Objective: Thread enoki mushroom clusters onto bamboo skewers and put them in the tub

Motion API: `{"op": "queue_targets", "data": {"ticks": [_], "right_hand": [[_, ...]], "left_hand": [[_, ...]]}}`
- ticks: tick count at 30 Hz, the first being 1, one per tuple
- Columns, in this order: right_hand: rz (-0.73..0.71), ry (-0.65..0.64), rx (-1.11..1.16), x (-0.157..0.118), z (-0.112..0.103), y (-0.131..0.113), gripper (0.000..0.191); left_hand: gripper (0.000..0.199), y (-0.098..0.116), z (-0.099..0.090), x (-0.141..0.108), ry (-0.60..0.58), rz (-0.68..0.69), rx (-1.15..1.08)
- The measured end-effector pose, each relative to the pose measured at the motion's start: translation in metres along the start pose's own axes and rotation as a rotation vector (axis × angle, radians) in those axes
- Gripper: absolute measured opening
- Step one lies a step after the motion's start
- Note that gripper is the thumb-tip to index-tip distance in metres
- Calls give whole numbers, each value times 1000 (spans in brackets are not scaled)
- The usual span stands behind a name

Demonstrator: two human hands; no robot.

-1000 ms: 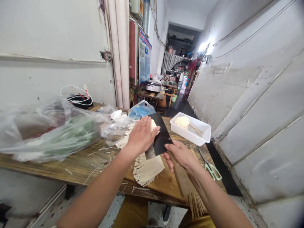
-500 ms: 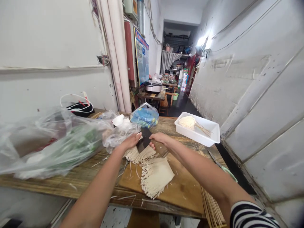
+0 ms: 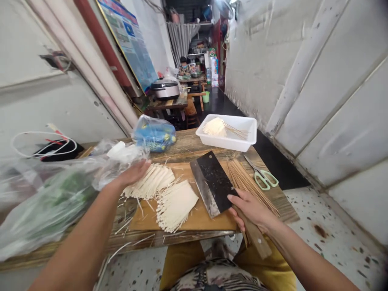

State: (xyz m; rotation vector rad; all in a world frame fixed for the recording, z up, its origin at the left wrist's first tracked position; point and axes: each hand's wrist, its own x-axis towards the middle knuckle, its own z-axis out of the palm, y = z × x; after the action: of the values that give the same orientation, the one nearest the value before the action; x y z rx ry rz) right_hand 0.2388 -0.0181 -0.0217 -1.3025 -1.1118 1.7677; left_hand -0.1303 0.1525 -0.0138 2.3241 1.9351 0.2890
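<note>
The right hand (image 3: 250,210) is clenched around the wooden handle (image 3: 254,236) of a black-bladed cleaver (image 3: 210,182), whose blade seems to lie flat on a wooden cutting board (image 3: 206,220), with its bright edge facing the stacks on the left. The left hand (image 3: 132,171) is open and empty, just beside a fan of pale strips on bamboo skewers (image 3: 150,182) near the board's far left corner. A second skewered stack (image 3: 176,204) sits between that fan and the blade. Loose bamboo skewers (image 3: 247,184) lie past the board's right side, near green-handled scissors (image 3: 263,178) on the tabletop (image 3: 194,147). A white plastic tray (image 3: 224,144) holding more skewered strips stands near the far edge. A firm hold close to the blade, with the open hand kept clear of the edge, looks like the safest way to handle this cleaver.
</note>
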Motion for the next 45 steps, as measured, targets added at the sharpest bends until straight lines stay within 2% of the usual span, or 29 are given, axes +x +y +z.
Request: {"op": "queue_targets", "data": {"ticks": [3,6,9,11,13,17,21,27,32,36,42,45], "right_hand": [[24,-16,51,1,-6,18,22],[47,-51,69,9,-11,24,20],[50,-67,70,14,-14,25,16],[51,-67,69,16,-15,26,15],[71,-70,67,17,-17,27,15],[105,-114,121,18,-17,31,16],[109,-137,169,20,-15,35,14],[132,-146,166,22,-13,37,14],[129,-152,133,25,-16,35,14],[140,-168,110,27,-18,30,13],[154,-185,101,28,-20,26,13],[149,-187,95,28,-21,26,15]], "left_hand": [[67,48,6,-30,6,29,104],[81,103,30,-80,34,113,163],[111,135,59,-116,144,363,233],[115,136,71,-122,174,431,275],[110,125,77,-117,170,445,312],[102,100,76,-101,93,492,357],[96,94,73,-92,37,518,307],[87,102,74,-103,1,432,231],[71,117,83,-106,3,170,162],[64,133,87,-97,75,56,127],[66,137,91,-94,88,15,74],[64,138,87,-95,75,-15,9]]}}
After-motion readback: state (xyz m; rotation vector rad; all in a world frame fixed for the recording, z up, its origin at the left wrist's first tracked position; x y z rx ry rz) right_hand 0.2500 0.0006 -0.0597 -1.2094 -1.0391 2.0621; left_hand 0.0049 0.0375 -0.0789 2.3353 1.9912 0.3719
